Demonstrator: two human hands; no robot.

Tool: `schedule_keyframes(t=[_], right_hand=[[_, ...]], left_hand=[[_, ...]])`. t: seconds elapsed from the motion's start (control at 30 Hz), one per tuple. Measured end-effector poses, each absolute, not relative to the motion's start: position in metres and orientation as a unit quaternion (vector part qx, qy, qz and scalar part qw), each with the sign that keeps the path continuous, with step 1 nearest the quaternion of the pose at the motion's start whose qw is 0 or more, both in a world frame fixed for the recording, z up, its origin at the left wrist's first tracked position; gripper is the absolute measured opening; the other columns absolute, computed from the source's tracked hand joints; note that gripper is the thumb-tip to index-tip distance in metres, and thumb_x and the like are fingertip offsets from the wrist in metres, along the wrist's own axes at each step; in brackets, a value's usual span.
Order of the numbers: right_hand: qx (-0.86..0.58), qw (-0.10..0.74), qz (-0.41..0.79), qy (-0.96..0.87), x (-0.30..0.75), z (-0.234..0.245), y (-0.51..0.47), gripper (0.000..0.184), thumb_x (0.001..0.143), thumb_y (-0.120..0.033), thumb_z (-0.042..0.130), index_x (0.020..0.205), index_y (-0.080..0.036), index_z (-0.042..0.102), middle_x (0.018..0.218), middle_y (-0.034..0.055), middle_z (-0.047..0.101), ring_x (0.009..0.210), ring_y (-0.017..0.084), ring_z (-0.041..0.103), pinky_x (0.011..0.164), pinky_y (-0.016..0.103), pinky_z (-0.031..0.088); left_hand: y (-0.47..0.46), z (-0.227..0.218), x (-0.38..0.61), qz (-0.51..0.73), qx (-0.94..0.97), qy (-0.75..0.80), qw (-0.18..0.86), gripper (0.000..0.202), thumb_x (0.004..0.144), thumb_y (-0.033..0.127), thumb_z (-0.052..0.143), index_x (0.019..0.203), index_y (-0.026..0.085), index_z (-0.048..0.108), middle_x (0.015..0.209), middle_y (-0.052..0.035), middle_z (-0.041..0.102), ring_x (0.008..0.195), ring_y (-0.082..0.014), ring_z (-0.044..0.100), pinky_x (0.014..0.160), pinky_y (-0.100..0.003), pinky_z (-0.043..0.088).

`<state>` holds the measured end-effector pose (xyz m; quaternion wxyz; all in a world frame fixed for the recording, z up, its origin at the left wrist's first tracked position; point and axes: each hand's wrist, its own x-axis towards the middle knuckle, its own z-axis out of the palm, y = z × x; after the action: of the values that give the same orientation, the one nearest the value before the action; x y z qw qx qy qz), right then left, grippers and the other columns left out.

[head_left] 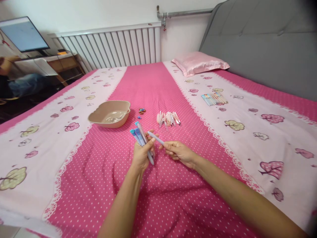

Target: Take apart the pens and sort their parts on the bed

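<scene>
In the middle of the bed my left hand (143, 153) is closed around a bunch of pens (139, 136) with blue, lilac and whitish barrels, their light-blue ends pointing up and away. My right hand (179, 152) pinches a single pale lilac pen (156, 137) by its near end. The other end of this pen reaches the fingers of my left hand; whether they touch it I cannot tell. Beyond my hands lies a loose pile of pink and white pens (168, 119). Several small blue and brown pieces (142, 110), too small to name, lie left of it.
A beige plastic basin (110, 124) with some whitish items inside stands left of my hands. A row of pastel pens (214, 99) lies on the right, below a pink pillow (200, 62). At far left a person's arm (7, 65) shows by a desk with a monitor (23, 34).
</scene>
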<state>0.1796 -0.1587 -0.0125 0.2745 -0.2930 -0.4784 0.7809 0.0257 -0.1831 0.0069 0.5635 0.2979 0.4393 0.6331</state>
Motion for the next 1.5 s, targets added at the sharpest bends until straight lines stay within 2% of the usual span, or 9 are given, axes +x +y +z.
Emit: schedule_keyframes(t=[0.23, 0.4, 0.57, 0.7, 0.8, 0.93, 1.07, 1.3, 1.5], right_hand=[[-0.383, 0.331, 0.626, -0.593, 0.178, -0.016, -0.157, 0.036, 0.075, -0.046, 0.059, 0.091, -0.014, 0.067, 0.051, -0.0064, 0.039, 0.044, 0.006, 0.032, 0.044, 0.019, 0.023], [-0.438, 0.351, 0.417, -0.715, 0.181, -0.018, -0.157, 0.033, 0.08, -0.043, 0.054, 0.098, -0.02, 0.07, 0.07, 0.0008, 0.065, 0.061, 0.015, 0.055, 0.058, 0.025, 0.038], [-0.464, 0.392, 0.349, -0.714, 0.183, -0.018, -0.158, 0.027, 0.078, -0.038, 0.057, 0.094, -0.021, 0.071, 0.084, 0.0048, 0.07, 0.072, 0.02, 0.06, 0.067, 0.029, 0.042], [-0.46, 0.383, 0.39, -0.699, 0.183, -0.017, -0.155, 0.029, 0.079, -0.039, 0.055, 0.092, -0.018, 0.07, 0.076, 0.0033, 0.068, 0.066, 0.017, 0.057, 0.063, 0.027, 0.041], [-0.441, 0.379, 0.459, -0.671, 0.182, -0.019, -0.153, 0.032, 0.079, -0.043, 0.054, 0.089, -0.016, 0.069, 0.068, 0.0012, 0.061, 0.059, 0.013, 0.05, 0.056, 0.024, 0.037], [-0.406, 0.347, 0.586, -0.61, 0.179, -0.024, -0.153, 0.036, 0.077, -0.047, 0.055, 0.085, -0.014, 0.067, 0.055, -0.0034, 0.048, 0.048, 0.008, 0.038, 0.047, 0.021, 0.029], [-0.417, 0.35, 0.544, -0.639, 0.179, -0.024, -0.153, 0.036, 0.077, -0.046, 0.056, 0.091, -0.016, 0.069, 0.061, -0.0013, 0.056, 0.052, 0.01, 0.045, 0.05, 0.022, 0.032], [-0.488, 0.372, 0.274, -0.74, 0.184, -0.016, -0.161, 0.023, 0.078, -0.034, 0.057, 0.092, -0.022, 0.071, 0.081, 0.0046, 0.069, 0.07, 0.018, 0.06, 0.065, 0.029, 0.042], [-0.494, 0.4, 0.297, -0.713, 0.186, -0.017, -0.158, 0.017, 0.077, -0.027, 0.057, 0.088, -0.022, 0.069, 0.083, 0.0028, 0.07, 0.072, 0.017, 0.061, 0.067, 0.028, 0.044]], left_hand=[[-0.179, -0.002, 0.029, 0.638, 0.263, 0.492, 0.531, 0.035, 0.055, 0.024, 0.077, 0.08, 0.017, 0.053, 0.043, 0.0102, 0.046, 0.03, -0.0053, 0.04, 0.028, -0.016, 0.034], [-0.177, -0.007, 0.03, 0.616, 0.264, 0.521, 0.529, 0.032, 0.057, 0.028, 0.075, 0.07, 0.016, 0.049, 0.038, 0.0096, 0.044, 0.025, -0.0067, 0.038, 0.025, -0.018, 0.033], [-0.178, -0.005, 0.031, 0.608, 0.262, 0.527, 0.533, 0.032, 0.06, 0.032, 0.074, 0.072, 0.016, 0.05, 0.038, 0.0099, 0.043, 0.024, -0.006, 0.037, 0.024, -0.017, 0.031], [-0.179, 0.001, 0.028, 0.629, 0.292, 0.47, 0.546, 0.043, 0.059, 0.024, 0.075, 0.097, 0.018, 0.055, 0.079, 0.001, 0.066, 0.032, -0.0018, 0.041, 0.026, -0.015, 0.035], [-0.18, 0.004, 0.025, 0.613, 0.313, 0.443, 0.575, 0.046, 0.06, 0.021, 0.073, 0.103, 0.02, 0.057, 0.11, -0.0042, 0.062, 0.036, 0.0002, 0.042, 0.028, -0.016, 0.038], [-0.18, 0.003, 0.024, 0.615, 0.294, 0.469, 0.561, 0.038, 0.057, 0.023, 0.075, 0.091, 0.017, 0.059, 0.084, -0.0006, 0.067, 0.033, -0.0013, 0.041, 0.027, -0.016, 0.036], [-0.178, -0.001, 0.025, 0.614, 0.285, 0.516, 0.525, 0.035, 0.057, 0.029, 0.076, 0.082, 0.016, 0.056, 0.042, 0.0091, 0.048, 0.026, -0.0046, 0.037, 0.025, -0.016, 0.032], [-0.176, -0.005, 0.026, 0.611, 0.259, 0.572, 0.481, 0.035, 0.057, 0.04, 0.075, 0.066, 0.015, 0.051, 0.036, 0.0091, 0.042, 0.022, -0.0061, 0.036, 0.022, -0.017, 0.026], [-0.176, -0.003, 0.022, 0.599, 0.236, 0.58, 0.499, 0.035, 0.057, 0.042, 0.074, 0.065, 0.014, 0.054, 0.035, 0.0086, 0.042, 0.021, -0.0067, 0.036, 0.022, -0.018, 0.029]])
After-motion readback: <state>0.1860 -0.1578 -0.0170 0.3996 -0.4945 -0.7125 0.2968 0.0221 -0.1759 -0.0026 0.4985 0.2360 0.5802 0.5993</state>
